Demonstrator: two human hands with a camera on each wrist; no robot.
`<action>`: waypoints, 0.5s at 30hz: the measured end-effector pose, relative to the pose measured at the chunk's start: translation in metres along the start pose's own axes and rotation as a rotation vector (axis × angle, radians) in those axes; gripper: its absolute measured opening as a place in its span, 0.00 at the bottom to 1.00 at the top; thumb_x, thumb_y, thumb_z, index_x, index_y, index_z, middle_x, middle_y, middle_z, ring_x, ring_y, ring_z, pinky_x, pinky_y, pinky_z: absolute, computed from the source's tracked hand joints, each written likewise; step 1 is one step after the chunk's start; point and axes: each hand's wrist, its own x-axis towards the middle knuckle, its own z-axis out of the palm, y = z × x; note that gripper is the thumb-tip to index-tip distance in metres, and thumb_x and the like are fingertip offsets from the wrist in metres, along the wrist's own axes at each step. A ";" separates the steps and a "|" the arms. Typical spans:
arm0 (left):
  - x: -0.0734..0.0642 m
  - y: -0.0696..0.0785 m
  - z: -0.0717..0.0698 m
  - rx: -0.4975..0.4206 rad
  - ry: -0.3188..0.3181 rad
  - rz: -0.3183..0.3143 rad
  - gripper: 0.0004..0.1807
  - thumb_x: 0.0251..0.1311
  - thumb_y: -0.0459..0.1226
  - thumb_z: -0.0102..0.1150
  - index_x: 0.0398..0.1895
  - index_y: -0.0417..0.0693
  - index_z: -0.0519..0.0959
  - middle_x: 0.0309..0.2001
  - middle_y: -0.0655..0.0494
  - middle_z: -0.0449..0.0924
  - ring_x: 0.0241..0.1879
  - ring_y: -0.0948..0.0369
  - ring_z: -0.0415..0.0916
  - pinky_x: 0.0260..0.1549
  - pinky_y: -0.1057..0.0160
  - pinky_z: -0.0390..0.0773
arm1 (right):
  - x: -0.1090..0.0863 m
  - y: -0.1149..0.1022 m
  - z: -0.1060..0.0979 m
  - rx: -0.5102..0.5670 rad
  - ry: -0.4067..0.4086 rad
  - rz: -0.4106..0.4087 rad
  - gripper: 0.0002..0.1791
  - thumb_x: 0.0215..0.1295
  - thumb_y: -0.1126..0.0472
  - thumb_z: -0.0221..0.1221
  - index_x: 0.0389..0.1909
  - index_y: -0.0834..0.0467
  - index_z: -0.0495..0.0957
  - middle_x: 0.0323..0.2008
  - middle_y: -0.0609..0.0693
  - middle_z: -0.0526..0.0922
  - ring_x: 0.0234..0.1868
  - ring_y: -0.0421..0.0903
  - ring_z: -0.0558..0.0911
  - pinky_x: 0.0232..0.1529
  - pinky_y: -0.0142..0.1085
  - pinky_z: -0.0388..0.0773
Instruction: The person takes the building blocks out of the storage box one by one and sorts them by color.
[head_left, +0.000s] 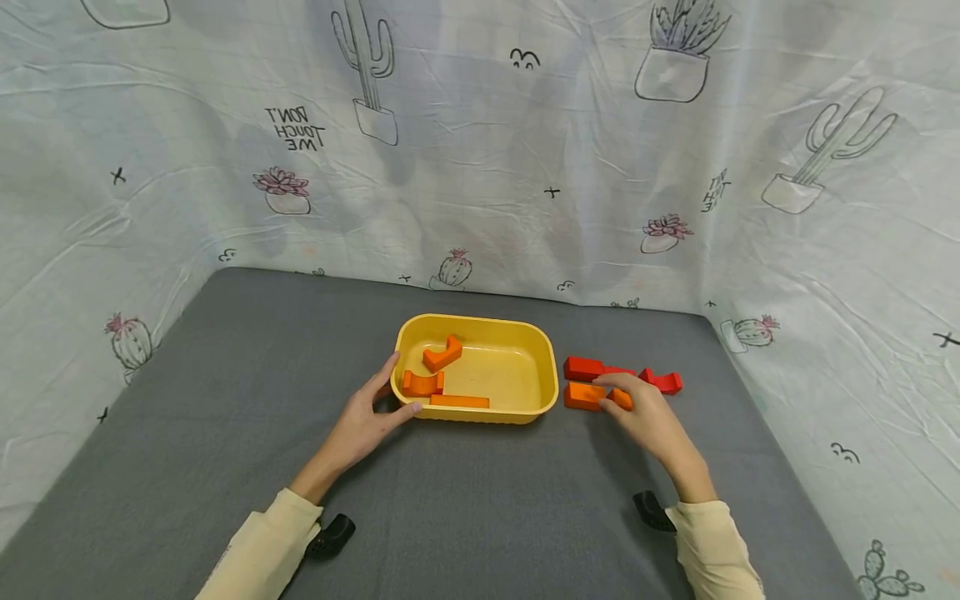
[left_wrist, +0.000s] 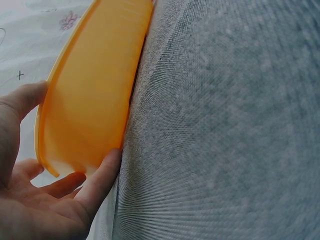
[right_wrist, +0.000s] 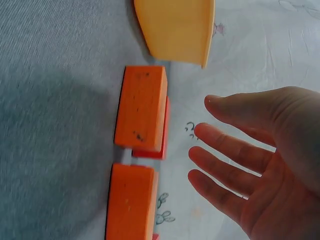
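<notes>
A shallow yellow plastic bin (head_left: 517,379) sits on the grey cloth. My left hand (head_left: 360,427) holds its left end, the thumb at the near rim and the fingers round the end wall. In the bin lie two curved orange toy blocks, one angled at the back (head_left: 442,355) and one near the left wall (head_left: 422,384), plus a long orange block (head_left: 460,402) along the near wall. To the right, my right hand (head_left: 651,421) hovers over an orange block (head_left: 582,396) and another orange block (right_wrist: 131,202). In the right wrist view its fingers are spread and hold nothing.
Red blocks, including a rectangular one (head_left: 582,367) and a notched one (head_left: 666,382), lie in a row behind the orange pair, right of the bin. A white cloth with cactus drawings (head_left: 480,167) hangs behind the table (head_left: 487,500) and along its sides.
</notes>
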 end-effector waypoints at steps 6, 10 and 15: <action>-0.001 -0.001 0.000 -0.001 0.005 0.001 0.51 0.58 0.51 0.68 0.79 0.62 0.48 0.76 0.48 0.50 0.68 0.47 0.62 0.63 0.42 0.64 | 0.010 -0.018 0.003 0.035 0.024 -0.035 0.17 0.61 0.70 0.65 0.52 0.63 0.81 0.51 0.56 0.82 0.52 0.54 0.79 0.52 0.52 0.76; -0.001 -0.001 0.000 0.005 0.003 0.003 0.50 0.59 0.51 0.67 0.79 0.62 0.48 0.76 0.48 0.51 0.68 0.47 0.62 0.63 0.42 0.64 | 0.016 -0.032 0.006 0.071 0.024 -0.055 0.18 0.61 0.70 0.65 0.52 0.62 0.81 0.51 0.55 0.82 0.51 0.54 0.80 0.51 0.52 0.77; 0.000 -0.002 0.001 0.000 -0.004 0.011 0.50 0.59 0.51 0.67 0.79 0.60 0.48 0.76 0.48 0.51 0.68 0.47 0.62 0.64 0.42 0.63 | 0.022 -0.047 0.012 0.105 0.008 -0.082 0.18 0.61 0.69 0.66 0.53 0.63 0.81 0.51 0.55 0.82 0.51 0.56 0.80 0.51 0.53 0.78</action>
